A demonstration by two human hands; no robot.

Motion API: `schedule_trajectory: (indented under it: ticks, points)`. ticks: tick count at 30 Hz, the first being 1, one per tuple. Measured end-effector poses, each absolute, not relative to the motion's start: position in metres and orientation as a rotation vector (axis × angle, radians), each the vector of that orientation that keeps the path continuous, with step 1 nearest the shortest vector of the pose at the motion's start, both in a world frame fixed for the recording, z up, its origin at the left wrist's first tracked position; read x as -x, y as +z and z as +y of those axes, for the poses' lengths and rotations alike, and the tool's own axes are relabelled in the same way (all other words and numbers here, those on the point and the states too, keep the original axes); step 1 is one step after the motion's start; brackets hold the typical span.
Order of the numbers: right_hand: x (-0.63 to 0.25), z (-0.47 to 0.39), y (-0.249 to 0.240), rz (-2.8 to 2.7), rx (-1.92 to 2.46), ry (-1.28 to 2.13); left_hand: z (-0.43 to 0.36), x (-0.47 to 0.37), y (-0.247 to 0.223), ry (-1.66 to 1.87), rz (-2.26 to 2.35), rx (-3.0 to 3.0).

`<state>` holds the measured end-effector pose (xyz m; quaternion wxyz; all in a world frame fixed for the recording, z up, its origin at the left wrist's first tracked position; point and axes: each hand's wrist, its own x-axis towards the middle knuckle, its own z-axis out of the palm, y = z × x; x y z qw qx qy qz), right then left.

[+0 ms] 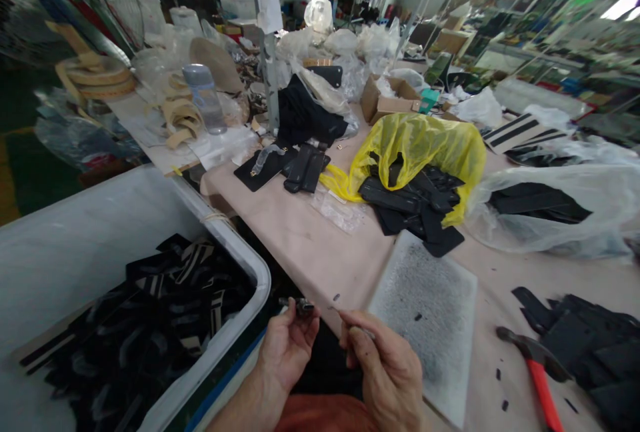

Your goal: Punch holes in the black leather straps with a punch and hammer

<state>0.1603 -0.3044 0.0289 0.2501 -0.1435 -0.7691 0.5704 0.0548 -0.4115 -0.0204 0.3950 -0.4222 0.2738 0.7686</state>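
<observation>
My left hand (291,342) is closed, palm up, pinching a small dark metal fitting (304,306) between thumb and fingers. Its exact kind is too small to make out. Close by on the right, my right hand (385,362) is wrapped round a thin metal tool (369,333), most of it hidden in the fingers. The tool's fine tip points toward the fitting, a short gap apart. Both hands are held over my lap at the table edge. Beside my right hand lies a pale, speckled slab (440,299) with a small dark bit on it.
Left stands a white bin (260,279) of black strap pieces. On the table (280,239) lie a hammer (540,379) with a red handle, stacked black pieces (590,339), a yellow bag (425,132) of black parts and a clear bag (550,239). A metal post (270,85) rises behind.
</observation>
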Motion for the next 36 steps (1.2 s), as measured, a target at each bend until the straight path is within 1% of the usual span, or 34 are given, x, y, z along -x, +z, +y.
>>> schedule_trajectory:
  ticks: [2,3,12,21,28,33,36]
  points:
    - [-0.158,-0.309,0.026,-2.176,0.318,1.323,-0.412,-0.054,-0.022,1.942,0.685,1.075]
    - [-0.155,-0.311,0.025,-2.19,0.312,1.264,-0.412,-0.054,-0.024,1.94,0.681,1.075]
    - [-0.134,-0.319,0.02,-2.236,0.379,1.068,-0.415,-0.05,-0.033,1.969,0.628,1.066]
    - [-0.124,-0.317,0.014,-2.277,0.337,0.975,-0.415,-0.049,-0.039,1.978,0.578,1.062]
    - [-0.122,-0.319,0.01,-2.31,0.299,1.047,-0.417,-0.05,-0.048,1.988,0.527,0.992]
    - [-0.122,-0.324,0.0,-2.328,0.225,1.124,-0.418,-0.05,-0.045,1.924,0.491,0.952]
    - [-0.125,-0.323,0.004,-2.34,0.268,1.105,-0.418,-0.048,-0.041,1.931,0.488,0.974]
